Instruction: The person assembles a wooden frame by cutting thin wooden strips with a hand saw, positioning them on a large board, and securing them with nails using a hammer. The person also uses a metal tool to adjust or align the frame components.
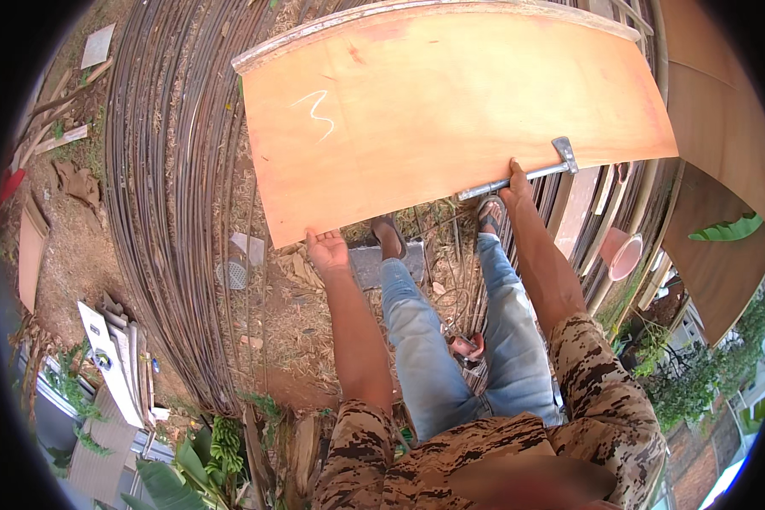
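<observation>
A broad orange-brown plywood sheet [450, 102] spans the upper middle, with a pale wooden strip [348, 38] along its far edge and a white chalk squiggle on its face. My left hand [326, 249] grips its near left corner, palm up, the fingers partly hidden at the edge. At the near edge further right, my right hand [516, 189] is closed around the metal handle of a hatchet [564, 156]. The hatchet lies along the sheet's edge, its head to the right. My right thumb rests over the sheet; whether the fingers also hold it from below is hidden.
Long bundles of thin rods [157, 187] run along the ground to the left, and more lie under the sheet. My feet stand near a grey block [374, 266]. To the right are a pinkish bucket [625, 255] and large brown sheets [714, 110]. Boards [115, 361] lie lower left.
</observation>
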`<state>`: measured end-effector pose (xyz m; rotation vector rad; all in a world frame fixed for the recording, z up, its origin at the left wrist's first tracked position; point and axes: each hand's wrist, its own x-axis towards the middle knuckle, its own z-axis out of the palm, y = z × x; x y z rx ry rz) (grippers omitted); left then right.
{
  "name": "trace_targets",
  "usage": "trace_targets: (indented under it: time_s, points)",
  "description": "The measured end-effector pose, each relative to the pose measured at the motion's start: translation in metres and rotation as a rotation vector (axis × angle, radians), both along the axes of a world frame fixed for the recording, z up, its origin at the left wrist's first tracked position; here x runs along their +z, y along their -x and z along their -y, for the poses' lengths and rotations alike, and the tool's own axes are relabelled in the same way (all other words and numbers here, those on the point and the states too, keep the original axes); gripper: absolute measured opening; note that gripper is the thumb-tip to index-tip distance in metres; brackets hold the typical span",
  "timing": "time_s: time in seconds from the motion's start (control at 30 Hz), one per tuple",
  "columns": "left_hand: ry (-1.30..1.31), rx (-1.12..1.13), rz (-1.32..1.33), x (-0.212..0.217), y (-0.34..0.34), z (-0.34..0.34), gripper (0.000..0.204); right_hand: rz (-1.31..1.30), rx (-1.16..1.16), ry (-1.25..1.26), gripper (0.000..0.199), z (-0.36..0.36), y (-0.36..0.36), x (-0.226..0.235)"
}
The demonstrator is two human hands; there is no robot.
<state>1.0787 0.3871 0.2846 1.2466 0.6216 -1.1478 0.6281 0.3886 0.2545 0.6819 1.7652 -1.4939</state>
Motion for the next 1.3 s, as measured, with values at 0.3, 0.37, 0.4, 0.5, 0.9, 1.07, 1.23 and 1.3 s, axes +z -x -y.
trace_targets:
  time_s: [0.3, 0.37, 0.4, 0.5, 0.9, 1.07, 1.23, 1.3]
  points:
    - [-0.423, -0.39, 0.098, -0.187, -0.021, -0.022, 0.068, 0.125, 0.527, -0.165, 0.075, -0.047, 0.006, -0.118]
    - [-0.401, -0.519, 0.101, -0.222, -0.03, -0.022, 0.059, 0.263, 0.783, -0.36, 0.078, -0.061, 0.026, -0.123]
    - [-0.397, -0.52, 0.062, -0.235, -0.032, -0.025, 0.058, 0.265, 0.95, -0.261, 0.078, -0.071, 0.04, -0.12]
    - [-0.485, -0.525, 0.073, -0.268, -0.046, -0.019, 0.058, 0.235, 1.106, -0.295, 0.069, -0.099, 0.095, -0.113]
    - [-0.957, -1.014, 0.352, -0.251, -0.061, 0.01, 0.086, -1.043, 1.144, -1.395, 0.052, -0.242, 0.597, -0.228]
    - [-1.054, -0.86, 0.282, -0.246, -0.039, 0.024, 0.094, -1.308, 1.199, -1.367, 0.078, -0.228, 0.718, -0.301]
    - [-0.902, -0.901, 0.45, -0.249, -0.031, 0.005, 0.093, -1.369, 0.954, -1.231, 0.071, -0.224, 0.735, -0.327]
    - [-0.906, -0.982, 0.588, -0.254, -0.031, -0.004, 0.087, -1.325, 1.121, -1.199, 0.062, -0.224, 0.73, -0.318]
